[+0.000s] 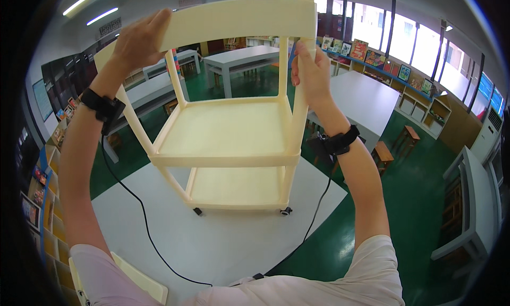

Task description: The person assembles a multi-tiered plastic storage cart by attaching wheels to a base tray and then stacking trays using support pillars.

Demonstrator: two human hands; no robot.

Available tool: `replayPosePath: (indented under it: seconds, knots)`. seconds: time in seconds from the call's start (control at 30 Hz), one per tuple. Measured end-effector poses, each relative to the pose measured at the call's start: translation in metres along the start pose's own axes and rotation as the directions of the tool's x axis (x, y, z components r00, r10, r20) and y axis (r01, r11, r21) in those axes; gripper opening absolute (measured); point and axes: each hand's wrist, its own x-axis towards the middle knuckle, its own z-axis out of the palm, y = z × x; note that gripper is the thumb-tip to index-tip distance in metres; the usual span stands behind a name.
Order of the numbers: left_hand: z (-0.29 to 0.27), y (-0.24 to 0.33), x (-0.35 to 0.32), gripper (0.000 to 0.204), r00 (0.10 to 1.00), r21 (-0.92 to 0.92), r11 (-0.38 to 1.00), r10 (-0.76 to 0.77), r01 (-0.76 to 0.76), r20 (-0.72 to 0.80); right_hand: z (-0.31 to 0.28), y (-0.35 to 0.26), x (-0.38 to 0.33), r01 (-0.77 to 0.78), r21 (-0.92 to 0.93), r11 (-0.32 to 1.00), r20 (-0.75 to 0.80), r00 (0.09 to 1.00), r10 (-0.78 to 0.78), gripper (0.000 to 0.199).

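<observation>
A cream plastic rolling cart (pixel 226 128) stands upright on a white table (pixel 234 242). Its middle and bottom shelves show, and small black casters (pixel 286 211) sit under the lowest one. At the left end of the cart's raised top tray (pixel 239 21), my left hand (pixel 139 44) is closed over the edge. My right hand (pixel 314 74) wraps round the right front post just below that tray. Part of its grip is hidden behind the post. Both wrists wear black straps with small devices, and black cables (pixel 142 202) hang from them toward my body.
A loose cream plastic piece (pixel 143 278) lies by my left elbow at the table's near edge. Other white tables (pixel 353 96) stand beyond on the green floor. Wooden stools (pixel 406 138) are at the right, and low shelves with pictures (pixel 393 72) line the windows.
</observation>
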Motion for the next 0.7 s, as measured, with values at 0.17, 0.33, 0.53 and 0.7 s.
replayPosePath:
  seconds: [0.17,0.33,0.53,0.7]
  knots:
    - [-0.032,-0.003,0.001,0.068,0.997,0.015,0.999,0.05,-0.05,0.054,-0.005,-0.017,-0.009,0.085,-0.025,0.996,0.06,0.995,-0.083,0.026]
    - [-0.046,0.004,0.017,0.074,0.993,-0.026,0.995,0.101,-0.099,0.061,-0.011,-0.011,0.009,0.054,0.024,0.998,0.106,0.993,-0.056,0.02]
    - [0.007,-0.015,0.02,0.055,0.979,0.101,0.974,0.205,-0.202,-0.02,-0.018,0.018,0.042,-0.053,0.106,0.993,0.172,0.985,0.034,0.014]
    - [0.0,0.013,0.042,0.062,0.977,0.075,0.993,0.071,-0.088,0.202,-0.037,0.042,0.065,-0.096,0.154,0.983,0.211,0.976,0.062,0.013]
